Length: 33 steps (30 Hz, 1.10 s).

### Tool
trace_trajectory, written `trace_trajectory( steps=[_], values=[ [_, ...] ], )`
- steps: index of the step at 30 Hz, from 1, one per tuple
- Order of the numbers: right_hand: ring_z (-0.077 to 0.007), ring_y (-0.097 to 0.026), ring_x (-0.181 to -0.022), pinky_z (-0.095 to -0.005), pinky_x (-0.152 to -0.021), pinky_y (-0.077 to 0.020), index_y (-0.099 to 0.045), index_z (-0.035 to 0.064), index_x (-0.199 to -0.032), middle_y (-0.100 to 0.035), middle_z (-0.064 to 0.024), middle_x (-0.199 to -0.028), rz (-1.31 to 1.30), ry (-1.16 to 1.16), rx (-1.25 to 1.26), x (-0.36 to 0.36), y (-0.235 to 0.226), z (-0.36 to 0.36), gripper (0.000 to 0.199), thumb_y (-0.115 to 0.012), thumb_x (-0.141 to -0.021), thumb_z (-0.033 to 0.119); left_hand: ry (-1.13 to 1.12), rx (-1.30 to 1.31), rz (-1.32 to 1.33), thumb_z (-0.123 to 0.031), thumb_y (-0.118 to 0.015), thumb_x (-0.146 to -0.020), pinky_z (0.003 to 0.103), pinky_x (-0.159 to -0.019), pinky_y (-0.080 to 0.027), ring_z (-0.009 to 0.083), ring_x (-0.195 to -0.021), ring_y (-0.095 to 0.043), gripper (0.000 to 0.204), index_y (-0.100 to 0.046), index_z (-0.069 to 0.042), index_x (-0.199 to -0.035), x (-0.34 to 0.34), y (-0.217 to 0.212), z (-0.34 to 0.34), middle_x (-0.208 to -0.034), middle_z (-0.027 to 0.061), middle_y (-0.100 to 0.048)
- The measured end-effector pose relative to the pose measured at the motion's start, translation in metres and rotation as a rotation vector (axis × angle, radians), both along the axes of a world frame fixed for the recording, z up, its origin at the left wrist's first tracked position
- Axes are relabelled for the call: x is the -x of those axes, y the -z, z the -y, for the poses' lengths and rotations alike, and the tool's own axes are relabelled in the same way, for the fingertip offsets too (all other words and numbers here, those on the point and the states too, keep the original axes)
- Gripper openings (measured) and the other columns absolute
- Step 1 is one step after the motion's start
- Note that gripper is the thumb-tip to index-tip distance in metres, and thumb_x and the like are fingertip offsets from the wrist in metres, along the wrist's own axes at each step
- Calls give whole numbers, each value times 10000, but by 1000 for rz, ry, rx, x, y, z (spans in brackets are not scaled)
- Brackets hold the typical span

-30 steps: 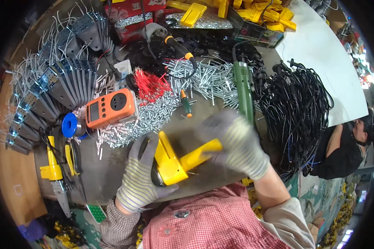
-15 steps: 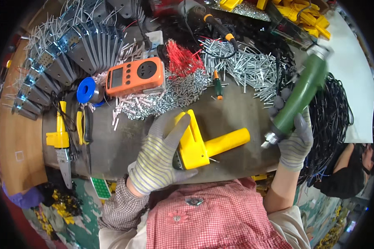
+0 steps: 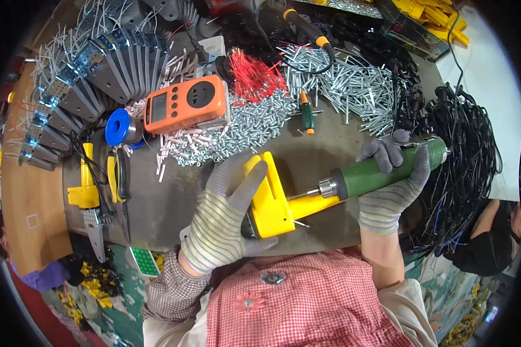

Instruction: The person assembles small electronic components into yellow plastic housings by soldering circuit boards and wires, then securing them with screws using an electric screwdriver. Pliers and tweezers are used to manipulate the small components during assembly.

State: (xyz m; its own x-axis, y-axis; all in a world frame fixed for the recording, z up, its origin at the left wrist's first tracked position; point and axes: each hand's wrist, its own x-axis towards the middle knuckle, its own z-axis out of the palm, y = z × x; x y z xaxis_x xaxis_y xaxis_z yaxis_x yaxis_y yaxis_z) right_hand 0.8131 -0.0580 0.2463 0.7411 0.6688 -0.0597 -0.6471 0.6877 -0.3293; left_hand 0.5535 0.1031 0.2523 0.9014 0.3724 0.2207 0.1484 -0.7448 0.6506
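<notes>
My left hand [image 3: 223, 217], in a striped grey glove, grips a yellow plastic housing with a handle [image 3: 273, 202] just above the front of the table. My right hand [image 3: 391, 188], gloved alike, is wrapped round a green electric screwdriver [image 3: 382, 165]. Its silver chuck and thin bit point left, and the bit's tip reaches the right side of the housing, above the handle. A thin screw [image 3: 300, 224] sticks out of the housing's lower right side. My left palm partly hides a dark part behind the housing.
Beyond my hands lie heaps of screws [image 3: 353, 87], small bolts [image 3: 255, 124] and red wires [image 3: 252, 75]. An orange meter [image 3: 185, 104], a solder spool [image 3: 121, 127], pliers [image 3: 117, 176] and an assembled yellow-handled piece [image 3: 87, 196] lie left. Black cables [image 3: 463, 168] pile up right.
The green screwdriver has swung from a steep tilt to nearly level and moved left, bringing its bit to the yellow housing. My left hand stays almost still with the housing.
</notes>
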Motion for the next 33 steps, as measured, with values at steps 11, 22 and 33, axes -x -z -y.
trace_trajectory(
  steps=[11,22,33],
  values=[
    [-134,-437,-620,-390,-985,-516,-638,83,-1196,-481,22,-733,21,-50,-86,3,-1,2,380,-758,-991,380,-242,-26,42,-363,-950,-710,559,-1143,-470,491,-1386,-516,1016,-507,-80,-1579,21,-8,-1,-1550,266,-492],
    [-133,-433,-620,-412,-999,-523,-626,69,-1219,-467,15,-730,11,-74,-128,1,0,2,395,-752,-992,367,-290,-162,-18,-156,-722,-944,479,-1109,-514,406,-1256,-679,458,-679,-22,-1379,61,-8,0,-1361,218,-699],
    [-95,-421,-651,-310,-910,-507,-614,46,-1189,-436,39,-752,89,-80,-144,9,-7,-3,360,-779,-970,279,-422,-813,-679,-224,-730,-908,467,-755,-540,318,-867,-698,120,-706,-106,-918,52,-2,-64,-889,111,-705]
  ],
)
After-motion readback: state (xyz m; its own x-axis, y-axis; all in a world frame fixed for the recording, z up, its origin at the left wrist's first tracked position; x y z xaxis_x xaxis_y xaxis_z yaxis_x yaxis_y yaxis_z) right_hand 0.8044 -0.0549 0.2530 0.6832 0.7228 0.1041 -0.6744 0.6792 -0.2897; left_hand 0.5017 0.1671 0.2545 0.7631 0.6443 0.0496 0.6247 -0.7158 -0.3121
